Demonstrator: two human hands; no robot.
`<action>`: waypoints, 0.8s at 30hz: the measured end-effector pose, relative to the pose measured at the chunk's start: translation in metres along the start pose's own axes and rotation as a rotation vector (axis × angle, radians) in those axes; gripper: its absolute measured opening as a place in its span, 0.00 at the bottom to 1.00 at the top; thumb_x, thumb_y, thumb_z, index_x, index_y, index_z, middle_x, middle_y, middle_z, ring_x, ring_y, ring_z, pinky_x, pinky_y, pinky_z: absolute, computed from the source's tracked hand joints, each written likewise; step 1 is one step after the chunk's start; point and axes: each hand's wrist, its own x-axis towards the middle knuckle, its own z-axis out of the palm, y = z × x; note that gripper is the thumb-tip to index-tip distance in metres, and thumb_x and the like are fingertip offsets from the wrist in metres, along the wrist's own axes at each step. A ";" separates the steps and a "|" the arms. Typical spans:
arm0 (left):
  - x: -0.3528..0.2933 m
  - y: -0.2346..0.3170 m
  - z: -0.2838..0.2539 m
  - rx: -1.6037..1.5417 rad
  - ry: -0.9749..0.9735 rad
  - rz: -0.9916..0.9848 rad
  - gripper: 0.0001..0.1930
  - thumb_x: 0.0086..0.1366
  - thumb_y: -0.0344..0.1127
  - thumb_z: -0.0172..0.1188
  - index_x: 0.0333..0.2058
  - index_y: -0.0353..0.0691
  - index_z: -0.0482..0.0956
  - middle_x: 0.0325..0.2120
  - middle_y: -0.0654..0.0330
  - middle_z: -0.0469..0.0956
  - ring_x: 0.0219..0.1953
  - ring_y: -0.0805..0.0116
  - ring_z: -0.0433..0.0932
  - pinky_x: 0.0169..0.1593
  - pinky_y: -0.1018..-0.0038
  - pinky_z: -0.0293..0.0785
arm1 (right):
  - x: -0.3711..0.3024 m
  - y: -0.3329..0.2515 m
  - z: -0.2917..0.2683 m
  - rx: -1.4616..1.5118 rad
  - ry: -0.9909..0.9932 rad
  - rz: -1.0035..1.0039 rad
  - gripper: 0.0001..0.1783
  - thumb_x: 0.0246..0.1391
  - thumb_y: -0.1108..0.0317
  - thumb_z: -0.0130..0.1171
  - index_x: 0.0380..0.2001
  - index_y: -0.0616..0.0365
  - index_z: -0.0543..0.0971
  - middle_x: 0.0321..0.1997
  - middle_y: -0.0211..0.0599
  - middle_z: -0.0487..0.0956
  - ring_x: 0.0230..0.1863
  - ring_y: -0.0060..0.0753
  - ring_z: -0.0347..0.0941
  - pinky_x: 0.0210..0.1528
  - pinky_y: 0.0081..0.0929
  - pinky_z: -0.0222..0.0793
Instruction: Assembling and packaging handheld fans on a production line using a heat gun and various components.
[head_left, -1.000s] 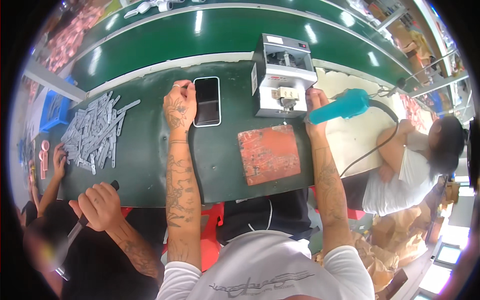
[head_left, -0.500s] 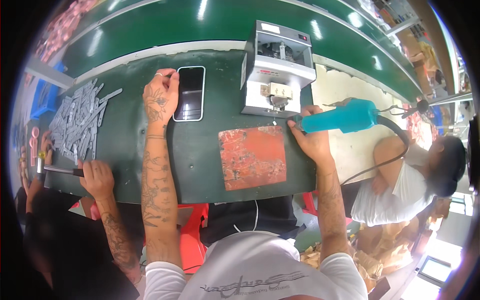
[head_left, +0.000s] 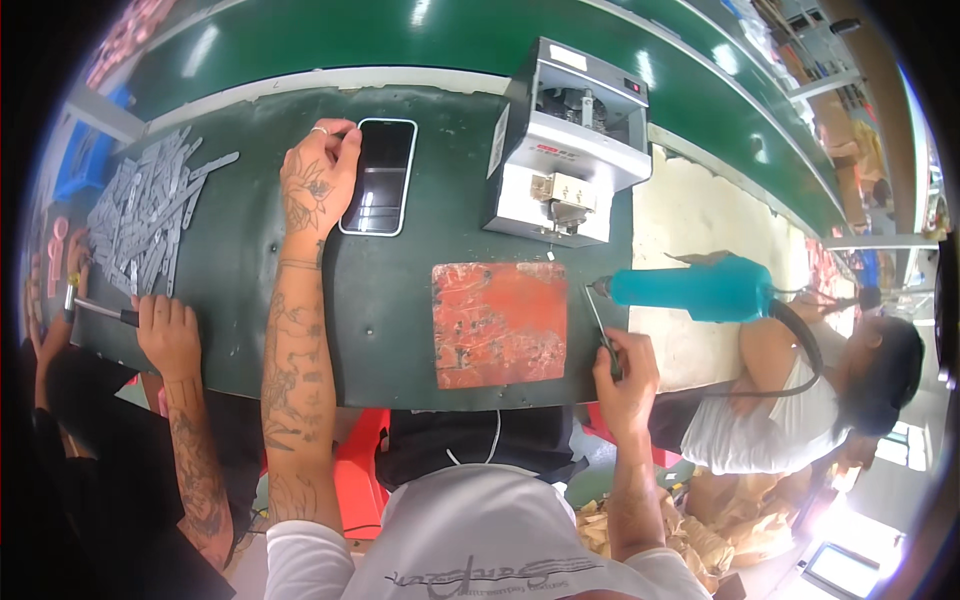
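Near the green surface's [head_left: 390, 320] front edge, right of a scuffed, square red slab [head_left: 500, 325], the right hand [head_left: 628, 385] clamps a slim, shiny tool [head_left: 601, 324]. Toward the far edge, the left hand [head_left: 318, 180] curls beside a glossy phone [head_left: 383, 185]; I can't tell if it grips anything. Red lettering [head_left: 560, 150] marks the boxy grey machine [head_left: 598, 155].

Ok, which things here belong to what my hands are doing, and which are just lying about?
Likely in the job:
slim tool, in your right hand
teal power tool
grey machine
red plate

Seemingly just lying about:
phone, beside your left hand
grey strips, near another person's hand
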 end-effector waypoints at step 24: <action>-0.001 0.005 -0.005 -0.014 -0.036 -0.023 0.13 0.71 0.46 0.61 0.43 0.44 0.86 0.27 0.58 0.84 0.30 0.58 0.83 0.41 0.64 0.77 | 0.017 -0.015 -0.006 0.013 -0.026 -0.035 0.15 0.57 0.79 0.65 0.48 0.60 0.83 0.42 0.41 0.80 0.36 0.39 0.79 0.35 0.31 0.74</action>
